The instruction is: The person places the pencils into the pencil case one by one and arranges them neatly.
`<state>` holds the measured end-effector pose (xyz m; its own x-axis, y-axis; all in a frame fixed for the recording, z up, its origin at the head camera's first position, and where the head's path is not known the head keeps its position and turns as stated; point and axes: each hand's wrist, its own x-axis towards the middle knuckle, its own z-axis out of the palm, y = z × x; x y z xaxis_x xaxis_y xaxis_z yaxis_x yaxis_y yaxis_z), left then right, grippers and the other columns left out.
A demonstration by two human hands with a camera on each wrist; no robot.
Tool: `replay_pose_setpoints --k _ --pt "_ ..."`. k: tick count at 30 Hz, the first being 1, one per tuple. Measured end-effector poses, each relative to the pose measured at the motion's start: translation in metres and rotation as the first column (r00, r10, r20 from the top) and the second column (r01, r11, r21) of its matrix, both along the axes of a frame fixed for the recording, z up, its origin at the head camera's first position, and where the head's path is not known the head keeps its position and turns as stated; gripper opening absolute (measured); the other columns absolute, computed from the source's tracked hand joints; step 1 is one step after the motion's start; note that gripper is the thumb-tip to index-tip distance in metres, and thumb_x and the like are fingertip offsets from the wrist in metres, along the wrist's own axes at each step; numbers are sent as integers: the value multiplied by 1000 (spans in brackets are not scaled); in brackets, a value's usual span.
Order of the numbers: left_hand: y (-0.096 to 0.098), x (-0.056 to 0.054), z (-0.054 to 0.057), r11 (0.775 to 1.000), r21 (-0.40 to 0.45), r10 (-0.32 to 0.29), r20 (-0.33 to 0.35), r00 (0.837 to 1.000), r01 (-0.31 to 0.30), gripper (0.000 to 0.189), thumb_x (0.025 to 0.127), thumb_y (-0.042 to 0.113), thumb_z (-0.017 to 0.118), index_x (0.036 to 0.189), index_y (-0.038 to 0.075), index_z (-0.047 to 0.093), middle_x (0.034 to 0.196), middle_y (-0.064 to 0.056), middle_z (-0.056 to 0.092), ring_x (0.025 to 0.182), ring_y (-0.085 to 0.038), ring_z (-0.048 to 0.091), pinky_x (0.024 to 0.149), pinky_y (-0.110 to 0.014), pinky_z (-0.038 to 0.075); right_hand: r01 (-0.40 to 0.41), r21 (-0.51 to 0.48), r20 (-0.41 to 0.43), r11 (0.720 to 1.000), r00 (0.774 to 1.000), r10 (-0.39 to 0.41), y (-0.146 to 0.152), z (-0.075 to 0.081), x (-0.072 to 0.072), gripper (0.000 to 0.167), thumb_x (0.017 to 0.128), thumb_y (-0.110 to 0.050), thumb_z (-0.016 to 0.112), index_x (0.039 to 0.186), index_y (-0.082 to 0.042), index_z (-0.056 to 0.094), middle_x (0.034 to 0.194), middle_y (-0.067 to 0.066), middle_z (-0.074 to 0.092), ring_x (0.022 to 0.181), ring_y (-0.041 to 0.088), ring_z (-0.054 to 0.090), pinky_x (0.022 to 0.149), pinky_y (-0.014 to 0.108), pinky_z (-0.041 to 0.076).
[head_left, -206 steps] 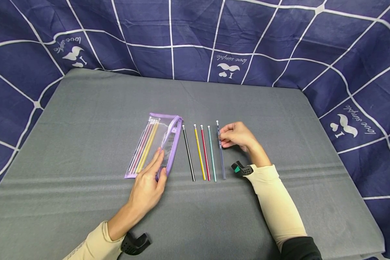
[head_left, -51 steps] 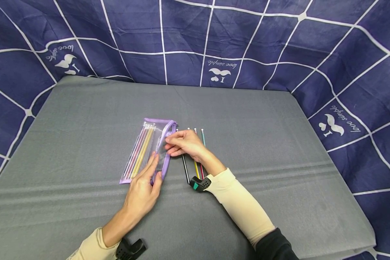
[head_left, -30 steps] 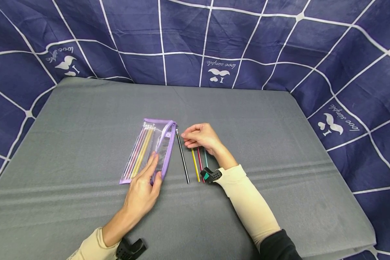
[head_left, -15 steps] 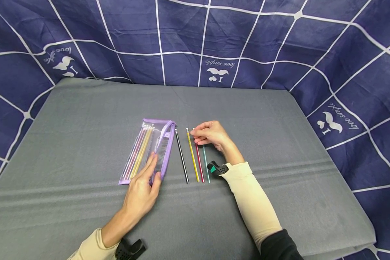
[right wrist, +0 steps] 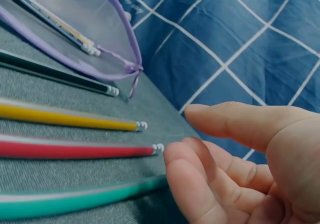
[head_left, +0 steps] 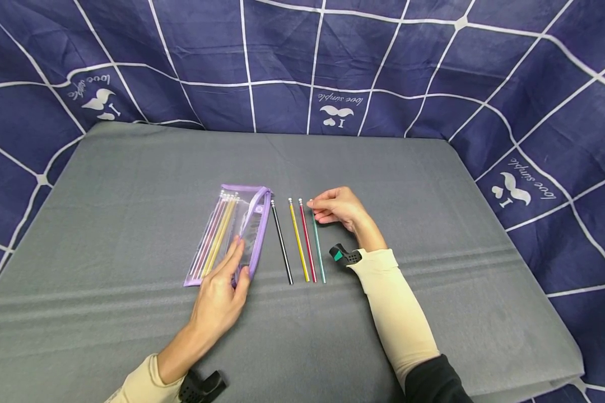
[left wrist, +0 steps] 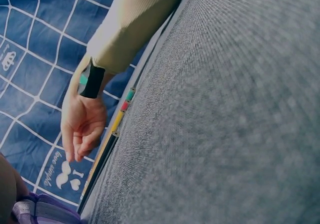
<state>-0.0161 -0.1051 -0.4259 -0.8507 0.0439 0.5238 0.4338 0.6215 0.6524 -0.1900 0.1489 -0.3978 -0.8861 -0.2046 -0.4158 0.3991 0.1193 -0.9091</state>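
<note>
A clear pencil pouch [head_left: 247, 224] with purple edging lies flat, several pencils [head_left: 222, 226] inside it. My left hand [head_left: 219, 296] rests on its lower part, fingers extended, the thumb near the purple edge. Right of the pouch lie a black pencil [head_left: 282, 242], a yellow pencil [head_left: 299, 240], a red pencil [head_left: 307, 240] and a green pencil [head_left: 319, 246], side by side. At the green pencil's far end is my right hand [head_left: 344, 208]. In the right wrist view its thumb and index finger stand apart with nothing between them; the green pencil's tip is hidden behind the fingers.
Everything lies on a grey padded surface [head_left: 408, 190]. A blue curtain [head_left: 282, 56] with white lines hangs behind it and at both sides. In the right wrist view, a dark blue pencil [right wrist: 42, 17] sits inside the pouch near its zipper.
The dark blue pencil has left the row; a dark blue pencil is now in the pouch. My right hand has moved right from the pouch's opening to the green pencil. My left hand stays put.
</note>
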Motion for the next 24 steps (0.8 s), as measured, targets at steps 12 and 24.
replay_pose_setpoints --k 12,24 --pt "0 0 0 1000 2 0 1 1000 0 50 85 -7 65 134 -8 56 139 -21 54 124 -34 55 103 -41 41 9 106 5 994 1000 -10 4 -8 -2 11 82 1 77 86 4 67 62 6 66 50 9 64 50 23 57" --pt "-1 0 0 1000 -3 3 4 1000 -3 50 85 -7 65 134 -8 56 140 -20 53 124 -33 55 103 -40 41 -44 289 -3 956 999 47 1 -2 2 20 76 -3 84 86 8 69 62 6 66 48 9 62 49 23 57"
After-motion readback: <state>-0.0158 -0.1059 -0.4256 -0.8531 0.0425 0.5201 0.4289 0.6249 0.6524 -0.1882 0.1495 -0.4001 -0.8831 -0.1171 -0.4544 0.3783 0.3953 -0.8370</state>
